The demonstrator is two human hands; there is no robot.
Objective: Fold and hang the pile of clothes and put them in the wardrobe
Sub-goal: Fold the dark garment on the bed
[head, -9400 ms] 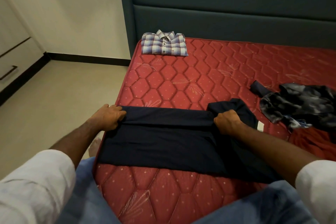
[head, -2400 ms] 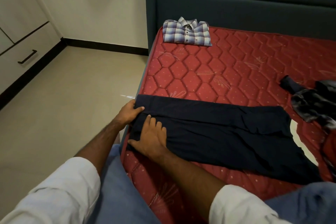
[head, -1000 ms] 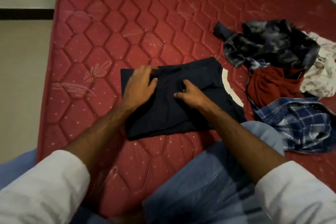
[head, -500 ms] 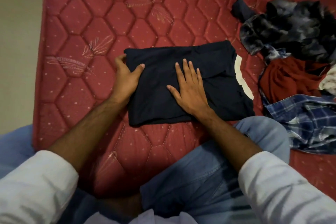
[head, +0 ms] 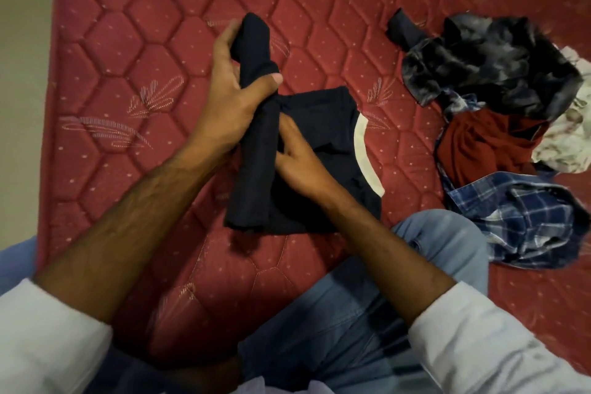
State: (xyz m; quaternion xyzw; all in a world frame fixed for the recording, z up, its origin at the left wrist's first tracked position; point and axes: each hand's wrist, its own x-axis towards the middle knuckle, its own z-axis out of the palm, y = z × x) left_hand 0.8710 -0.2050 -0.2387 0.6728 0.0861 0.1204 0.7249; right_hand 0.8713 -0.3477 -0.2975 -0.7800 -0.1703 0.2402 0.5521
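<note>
progress: early, navy garment [head: 319,125] mid-fold on bed [head: 128,41] | left hand [head: 236,96] clenches its lifted edge | right hand [head: 300,160] fingers hidden in fold, cannot tell | pile [head: 499,125] unfolded beside, nothing hung

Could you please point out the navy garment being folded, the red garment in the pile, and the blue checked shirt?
navy garment [head: 323,125]: head view, flat part beside the white trim.
red garment [head: 479,141]: head view, middle of its crumpled cloth.
blue checked shirt [head: 524,217]: head view, centre of its checked fabric.
</note>
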